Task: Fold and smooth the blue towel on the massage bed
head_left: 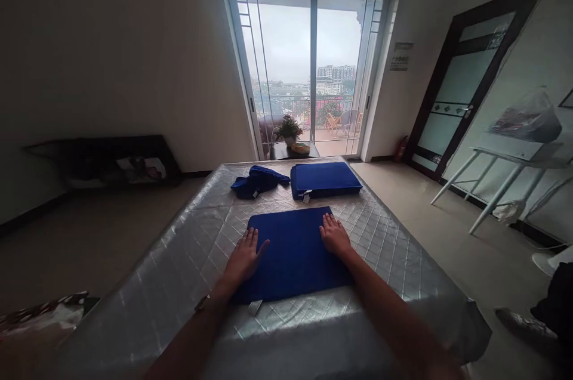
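Note:
A flat blue cloth (293, 255), folded into a rectangle, lies on the silver quilted table cover (201, 237). A white tag sticks out from its near edge. On its left edge rests my left hand (245, 253), fingers stretched and thumb apart, holding nothing. My right hand (335, 234) lies flat on the cloth's upper right edge with its fingers extended. Farther back on the cover sit a stack of folded blue cloths (326, 178) and, left of it, a crumpled blue cloth (259, 182).
Beyond the table's far edge stand a dark low table (280, 153) with a potted plant (289, 128) and a sliding glass door. To the right, a white stool (514, 156) bears a plastic bag (530, 117). A dark frame (120, 159) leans against the left wall.

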Motion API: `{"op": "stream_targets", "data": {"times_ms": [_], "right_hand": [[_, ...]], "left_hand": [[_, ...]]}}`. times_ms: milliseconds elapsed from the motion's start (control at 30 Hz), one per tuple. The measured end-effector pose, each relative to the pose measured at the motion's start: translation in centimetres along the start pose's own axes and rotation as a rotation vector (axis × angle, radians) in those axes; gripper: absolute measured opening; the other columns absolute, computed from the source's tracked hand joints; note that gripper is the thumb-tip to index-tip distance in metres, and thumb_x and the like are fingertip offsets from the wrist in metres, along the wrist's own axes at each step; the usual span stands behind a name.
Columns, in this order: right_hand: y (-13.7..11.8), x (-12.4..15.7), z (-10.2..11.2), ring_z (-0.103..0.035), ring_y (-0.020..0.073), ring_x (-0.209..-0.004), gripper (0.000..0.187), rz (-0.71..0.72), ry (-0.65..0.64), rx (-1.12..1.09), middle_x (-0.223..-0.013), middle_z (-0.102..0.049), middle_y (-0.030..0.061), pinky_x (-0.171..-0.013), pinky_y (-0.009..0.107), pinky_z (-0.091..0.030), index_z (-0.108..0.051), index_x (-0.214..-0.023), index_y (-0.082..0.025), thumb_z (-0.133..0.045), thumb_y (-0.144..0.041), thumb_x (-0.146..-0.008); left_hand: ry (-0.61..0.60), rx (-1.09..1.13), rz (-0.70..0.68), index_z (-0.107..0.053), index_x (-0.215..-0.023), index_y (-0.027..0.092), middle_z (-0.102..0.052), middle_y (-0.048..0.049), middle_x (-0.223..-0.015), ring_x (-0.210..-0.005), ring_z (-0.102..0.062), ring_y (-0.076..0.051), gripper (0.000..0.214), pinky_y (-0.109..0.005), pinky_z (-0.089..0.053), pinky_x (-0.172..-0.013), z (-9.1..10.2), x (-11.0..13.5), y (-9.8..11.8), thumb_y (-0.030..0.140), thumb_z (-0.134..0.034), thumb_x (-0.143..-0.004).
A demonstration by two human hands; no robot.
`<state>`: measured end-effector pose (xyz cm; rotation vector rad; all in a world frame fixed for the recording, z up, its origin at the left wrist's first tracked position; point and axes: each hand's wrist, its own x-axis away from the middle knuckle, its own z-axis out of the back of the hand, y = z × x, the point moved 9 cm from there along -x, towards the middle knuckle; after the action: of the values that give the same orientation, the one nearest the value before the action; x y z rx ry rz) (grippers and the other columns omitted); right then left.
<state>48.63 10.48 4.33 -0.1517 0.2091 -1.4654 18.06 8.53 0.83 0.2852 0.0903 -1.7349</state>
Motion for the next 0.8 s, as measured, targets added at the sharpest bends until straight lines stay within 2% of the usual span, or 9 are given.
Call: {"op": "stream_targets", "data": {"times_ms": [100, 200, 400, 533, 600, 633, 700, 800], "right_hand": [[-0.7, 0.7, 0.9, -0.02, 0.0209, -0.155, 0.06, 0.03, 0.042, 0.025, -0.166, -0.027, 0.0123, -0.126, 0.04, -0.012, -0.032, -0.158, -0.005, -0.025, -0.032, -0.104], [-1.4, 2.7, 1.5, -0.019, 0.022, -0.155, 0.06, 0.078, 0.064, 0.078, -0.165, -0.028, 0.0141, -0.126, 0.04, -0.011, -0.033, -0.157, -0.003, -0.026, -0.031, -0.104], [-0.5, 9.0, 0.4, -0.017, 0.0226, -0.156, 0.063, 0.071, 0.0, 0.102, -0.167, -0.022, 0.0121, -0.126, 0.041, -0.015, -0.029, -0.16, -0.006, -0.023, -0.039, -0.106], [0.1, 11.0, -0.2, -0.015, 0.0215, -0.156, 0.063, 0.032, -0.033, 0.084, -0.167, -0.019, 0.0109, -0.127, 0.04, -0.015, -0.024, -0.16, -0.005, -0.02, -0.038, -0.107], [0.1, 11.1, -0.3, -0.014, 0.021, -0.156, 0.063, 0.028, -0.036, 0.068, -0.168, -0.018, 0.0104, -0.127, 0.04, -0.014, -0.023, -0.161, -0.005, -0.02, -0.037, -0.107], [0.0, 11.0, -0.3, -0.014, 0.0209, -0.156, 0.063, 0.026, -0.036, 0.06, -0.168, -0.018, 0.0104, -0.127, 0.04, -0.014, -0.024, -0.161, -0.006, -0.02, -0.037, -0.107], [0.0, 10.9, -0.2, -0.015, 0.021, -0.156, 0.063, 0.023, -0.031, 0.047, -0.168, -0.018, 0.0106, -0.127, 0.04, -0.014, -0.024, -0.161, -0.006, -0.02, -0.038, -0.106], [0.0, 11.0, -0.3, -0.013, 0.0222, -0.156, 0.062, 0.046, -0.036, 0.057, -0.167, -0.018, 0.0118, -0.127, 0.042, -0.014, -0.025, -0.16, -0.006, -0.022, -0.035, -0.106]], "left_hand": [[-0.006, 0.014, 0.025, -0.037, -0.155, 0.005, -0.034, -0.0224, -0.162, -0.152, -0.03, -0.033, 0.087, -0.053, -0.03, -0.122, 0.0, 0.2, 0.2, 0.066, -0.01, -0.1], [0.004, 0.022, -0.001, -0.038, -0.155, 0.005, -0.037, -0.0225, -0.161, -0.152, -0.031, -0.033, 0.089, -0.053, -0.031, -0.121, 0.2, 0.0, 0.8, 0.068, -0.009, -0.099], [-0.012, 0.04, 0.041, -0.039, -0.154, 0.003, -0.036, -0.0215, -0.162, -0.151, -0.032, -0.033, 0.098, -0.05, -0.029, -0.123, 0.5, 0.0, 0.4, 0.073, -0.003, -0.095], [0.027, 0.011, 0.048, -0.038, -0.154, 0.001, -0.035, -0.0215, -0.162, -0.153, -0.028, -0.033, 0.096, -0.05, -0.025, -0.125, 2.2, 0.4, 1.3, 0.07, -0.003, -0.097], [0.033, 0.022, -0.007, -0.036, -0.155, 0.001, -0.031, -0.0204, -0.164, -0.155, -0.023, -0.032, 0.093, -0.05, -0.023, -0.126, 3.1, 0.9, 3.6, 0.069, -0.006, -0.098], [0.015, 0.041, -0.062, -0.035, -0.156, 0.002, -0.029, -0.019, -0.165, -0.155, -0.022, -0.031, 0.091, -0.049, -0.023, -0.127, 3.2, 1.2, 5.4, 0.069, -0.009, -0.098], [-0.058, 0.098, -0.207, -0.034, -0.157, 0.007, -0.027, -0.0153, -0.166, -0.156, -0.021, -0.028, 0.086, -0.046, -0.023, -0.127, 3.0, 2.2, 10.5, 0.068, -0.013, -0.1], [-0.151, 0.205, -0.449, -0.032, -0.159, 0.015, -0.026, -0.0112, -0.167, -0.156, -0.02, -0.024, 0.079, -0.043, -0.021, -0.128, 2.4, 3.8, 19.4, 0.066, -0.016, -0.101]]}}
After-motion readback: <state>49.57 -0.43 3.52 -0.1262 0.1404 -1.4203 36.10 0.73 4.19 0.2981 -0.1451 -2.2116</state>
